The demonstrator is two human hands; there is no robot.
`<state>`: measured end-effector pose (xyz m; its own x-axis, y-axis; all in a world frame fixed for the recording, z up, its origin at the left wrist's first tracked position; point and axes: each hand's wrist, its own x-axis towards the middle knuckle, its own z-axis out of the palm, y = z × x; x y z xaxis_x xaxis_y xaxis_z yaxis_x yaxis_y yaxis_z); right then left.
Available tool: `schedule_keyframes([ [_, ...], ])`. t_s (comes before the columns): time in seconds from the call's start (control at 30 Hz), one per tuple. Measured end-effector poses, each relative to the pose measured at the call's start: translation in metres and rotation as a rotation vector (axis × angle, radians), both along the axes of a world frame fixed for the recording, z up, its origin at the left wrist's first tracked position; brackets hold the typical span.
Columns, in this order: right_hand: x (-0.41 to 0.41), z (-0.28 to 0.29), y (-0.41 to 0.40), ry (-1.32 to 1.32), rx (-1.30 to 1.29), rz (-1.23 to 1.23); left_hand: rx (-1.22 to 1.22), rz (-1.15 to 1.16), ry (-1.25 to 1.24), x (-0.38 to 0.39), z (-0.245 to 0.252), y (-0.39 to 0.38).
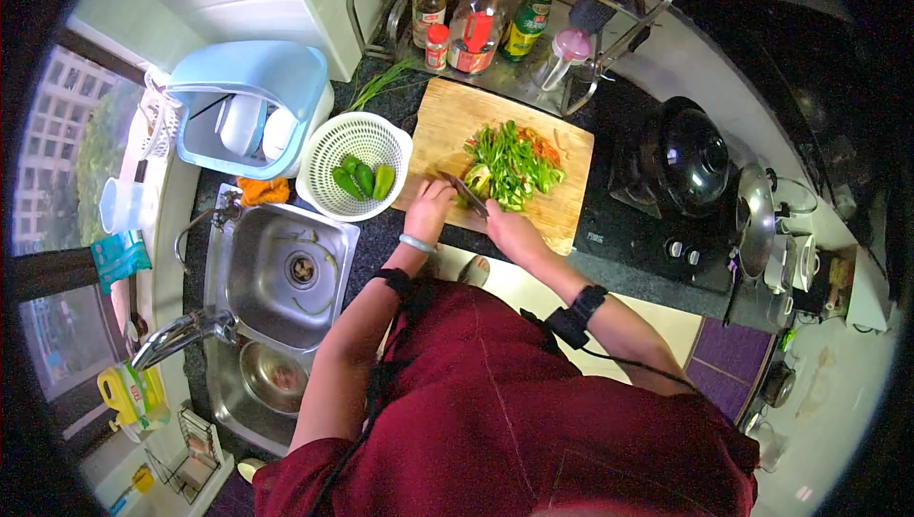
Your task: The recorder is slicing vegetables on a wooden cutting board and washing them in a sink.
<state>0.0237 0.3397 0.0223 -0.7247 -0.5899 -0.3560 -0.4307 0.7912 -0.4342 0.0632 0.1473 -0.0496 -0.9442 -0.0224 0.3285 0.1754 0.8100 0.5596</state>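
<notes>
A knife (465,195) is gripped in my right hand (515,235), its blade slanting up and left over the wooden cutting board (446,117). Close beside the blade, my left hand (427,211) rests at the board's lower left with fingers curled. Whatever lies under those fingers is mostly hidden. Chopped green peppers (510,160) form a heap right of the blade, with orange-red shreds (544,148) along its far side. Left of the board, a white colander (325,153) contains several whole green peppers (364,178).
A steel double sink (250,260) with a faucet (178,335) lies left. Behind the board, a metal rack (600,81) carries bottles (528,21). A black lidded pot (689,156) stands on the stove at right. A blue dish box (250,60) and an orange cloth (263,191) are near the colander.
</notes>
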Motion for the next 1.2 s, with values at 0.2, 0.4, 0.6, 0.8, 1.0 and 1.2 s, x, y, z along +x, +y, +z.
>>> schedule_keyframes([
  [0.2,-0.006,0.007,0.01,0.008,-0.086,0.02,0.107,0.013,-0.131,0.004,0.005,-0.001],
  [0.4,-0.006,0.014,0.006,-0.015,0.036,0.054,0.051,-0.014,-0.006,-0.002,0.006,-0.005],
  [0.6,-0.013,0.01,-0.002,-0.094,-0.046,0.027,0.091,0.0,-0.013,0.001,0.005,-0.007],
  [0.8,-0.005,0.009,0.004,0.028,-0.018,0.035,0.119,-0.021,-0.046,0.0,-0.002,-0.004],
  [1.0,-0.008,0.019,0.006,-0.037,-0.021,0.06,0.096,-0.037,-0.033,0.005,-0.003,-0.01],
  [1.2,-0.006,-0.002,-0.001,0.056,-0.15,0.052,0.172,0.031,-0.009,0.004,-0.002,-0.005],
])
